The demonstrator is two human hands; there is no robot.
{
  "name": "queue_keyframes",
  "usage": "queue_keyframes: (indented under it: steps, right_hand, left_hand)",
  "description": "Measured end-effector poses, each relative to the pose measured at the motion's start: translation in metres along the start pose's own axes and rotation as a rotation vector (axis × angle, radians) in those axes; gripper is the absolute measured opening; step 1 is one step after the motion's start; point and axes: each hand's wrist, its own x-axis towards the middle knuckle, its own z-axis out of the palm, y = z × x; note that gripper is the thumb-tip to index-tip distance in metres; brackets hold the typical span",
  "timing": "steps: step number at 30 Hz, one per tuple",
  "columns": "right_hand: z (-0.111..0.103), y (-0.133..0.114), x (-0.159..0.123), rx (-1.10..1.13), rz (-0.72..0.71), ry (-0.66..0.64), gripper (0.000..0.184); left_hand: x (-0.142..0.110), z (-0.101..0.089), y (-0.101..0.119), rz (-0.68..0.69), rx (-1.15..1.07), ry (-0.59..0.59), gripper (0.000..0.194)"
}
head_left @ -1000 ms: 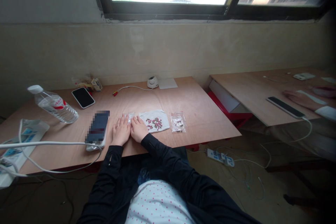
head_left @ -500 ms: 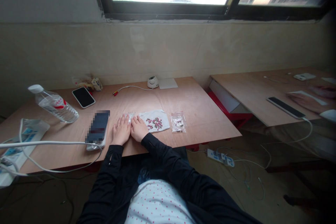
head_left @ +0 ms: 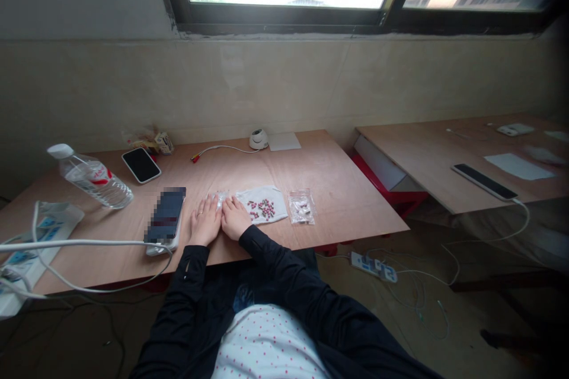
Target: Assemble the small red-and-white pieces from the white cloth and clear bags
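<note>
Co-worker's hand gone from the right-hand table, white paper sheet (head_left: pixel 518 166) uncovered, left hand (head_left: pixel 205 220) and right hand (head_left: pixel 235 218) unchanged, flat and open, fingertips at a clear plastic packet (head_left: pixel 219 200)

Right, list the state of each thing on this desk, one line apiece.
Left hand, flat on the desk, ringed, by a clear plastic bag
Right hand, flat, fingertips at that bag
Red-and-white capsules, loose on white cloth
Small clear bag, holding white pieces
Water bottle, capped, lying on its side
Black smartphone, screen dark
</note>
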Motion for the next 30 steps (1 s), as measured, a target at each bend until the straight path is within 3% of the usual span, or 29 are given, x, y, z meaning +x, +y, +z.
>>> queue_keyframes:
  steps: [30]
  right_hand:
    - [-0.0013,-0.0015,-0.0010,-0.024,-0.002,-0.022,0.047]
  left_hand:
    - [0.0019,0.0013,-0.0023,0.016,-0.011,-0.035,0.049]
